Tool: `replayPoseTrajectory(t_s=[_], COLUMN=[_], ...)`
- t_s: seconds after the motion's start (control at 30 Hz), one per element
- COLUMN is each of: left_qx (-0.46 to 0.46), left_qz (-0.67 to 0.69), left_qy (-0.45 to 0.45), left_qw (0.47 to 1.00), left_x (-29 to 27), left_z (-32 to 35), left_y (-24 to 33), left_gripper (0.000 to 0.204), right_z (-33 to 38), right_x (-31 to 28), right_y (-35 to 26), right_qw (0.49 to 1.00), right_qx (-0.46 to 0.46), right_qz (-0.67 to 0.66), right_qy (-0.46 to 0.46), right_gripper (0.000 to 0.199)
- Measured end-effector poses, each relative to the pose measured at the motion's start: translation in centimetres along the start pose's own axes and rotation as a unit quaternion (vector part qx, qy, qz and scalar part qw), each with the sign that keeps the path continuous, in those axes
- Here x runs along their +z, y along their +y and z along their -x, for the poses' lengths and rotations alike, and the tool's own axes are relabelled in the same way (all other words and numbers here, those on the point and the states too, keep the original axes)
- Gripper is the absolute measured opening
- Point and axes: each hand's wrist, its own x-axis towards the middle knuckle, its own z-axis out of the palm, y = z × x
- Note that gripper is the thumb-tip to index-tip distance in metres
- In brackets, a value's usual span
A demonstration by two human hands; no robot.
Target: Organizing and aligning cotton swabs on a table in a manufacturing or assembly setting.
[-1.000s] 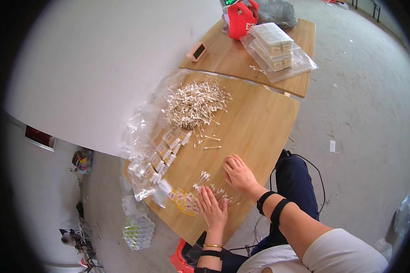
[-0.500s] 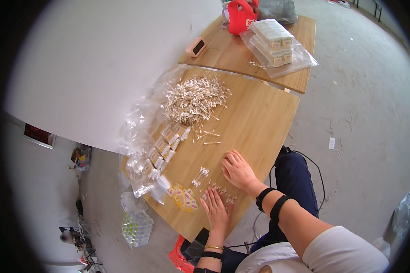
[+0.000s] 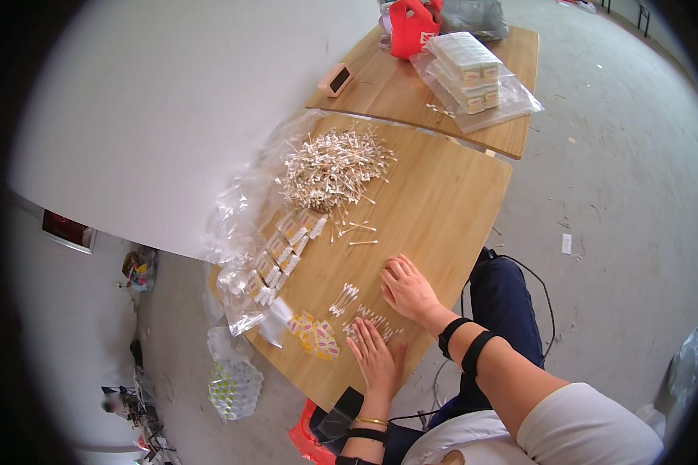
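Observation:
Fingers outstretched, my left hand lies open over the near edge of a flat spread of cotton swabs. My right hand rests palm down on the table just above that spread, fingers slightly bent, with nothing visible in it; its palm side is hidden. To the left of the spread lies a small bundle of cotton swabs. Beside my left hand are several yellow and white printed cards, overlapping one another. A large heap of cotton swabs covers the far part of the table.
Small clear packs line the left side of the wooden table, next to crumpled clear plastic. On the second table stand wrapped stacked packs, a red bag and a pink clock-like device.
My left hand has drawn back slightly toward me, uncovering more of the swab spread. My right hand stays in nearly the same place.

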Motion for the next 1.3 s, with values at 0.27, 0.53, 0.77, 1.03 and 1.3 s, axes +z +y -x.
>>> replayPoseTrajectory(t_s=[0.27,0.53,0.77,1.03,1.3], left_qx=[0.006,-0.015,-0.02,-0.012,0.001], left_qz=[0.018,0.041,-0.007,0.015,0.01], left_qy=[-0.018,-0.009,0.003,0.006,0.026], left_qw=[1.0,0.999,1.0,1.0,1.0], left_x=[1.1,1.4,1.5,1.6,2.0], left_z=[2.1,3.3,1.7,1.0,1.3], left_y=[1.9,3.1,1.9,1.5,1.5], left_gripper=[0.098,0.098,0.1,0.098,0.097], right_z=[-0.1,-0.2,-0.1,-0.2,-0.2], right_x=[0.0,-0.1,0.0,0.0,0.0], right_y=[0.0,-0.2,-0.2,-0.2,-0.2], right_qw=[1.0,1.0,1.0,1.0,1.0], right_qx=[-0.005,-0.004,-0.004,-0.006,-0.01], right_qz=[-0.003,-0.001,0.003,-0.011,-0.005], right_qy=[0.009,0.009,0.018,0.013,0.023], right_gripper=[0.027,0.026,0.026,0.025,0.024])
